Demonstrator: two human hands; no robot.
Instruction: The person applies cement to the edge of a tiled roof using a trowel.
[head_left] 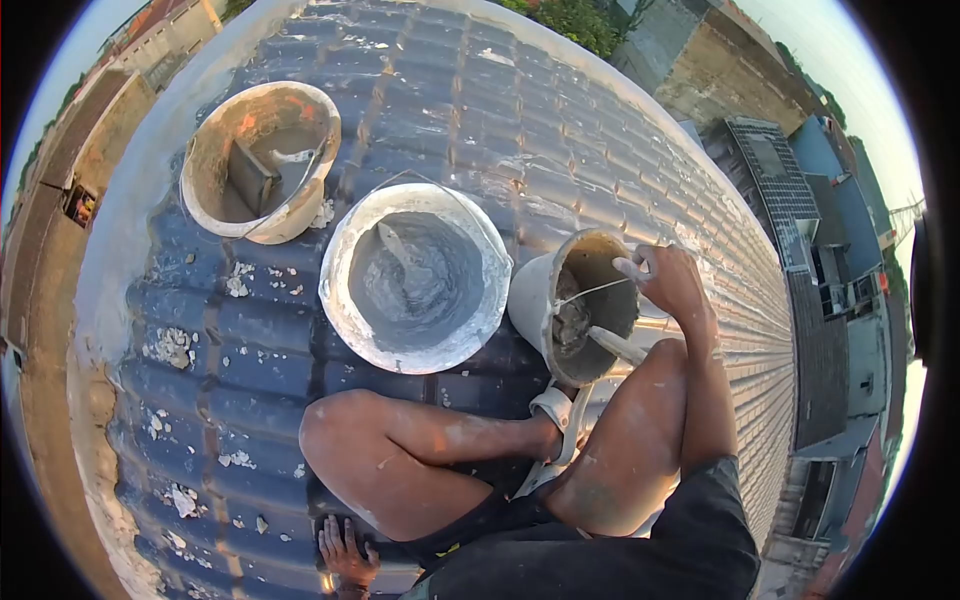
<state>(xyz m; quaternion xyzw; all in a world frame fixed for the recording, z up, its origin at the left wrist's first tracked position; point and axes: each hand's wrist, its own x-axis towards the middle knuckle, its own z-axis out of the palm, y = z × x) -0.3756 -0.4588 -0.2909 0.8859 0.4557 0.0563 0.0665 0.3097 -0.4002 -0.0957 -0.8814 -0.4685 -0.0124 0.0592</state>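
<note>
My right hand (668, 283) is closed at the far-right rim of a small cement-crusted bucket (535, 300), where its thin wire handle ends. Whether the fingers grip the rim or the wire is hard to tell. That bucket tilts toward me, with grey residue and a pale tool handle (616, 345) inside. Flat on the dark roof tiles lies my left hand (345, 552), fingers spread, holding nothing. Between my knees and the roof's far side stands a white bucket (340, 335) of wet grey mix (430, 290), a coated stirring tool (398, 245) resting in it.
Farther left, a dirty bucket (275, 232) holds a flat dark board (250, 178). Dried mortar crumbs (172, 347) litter the sloping, ridged roof tiles (265, 385). A mortared roof edge (105, 300) runs along the left, with a drop beyond. My sandalled foot (560, 425) sits below the small bucket.
</note>
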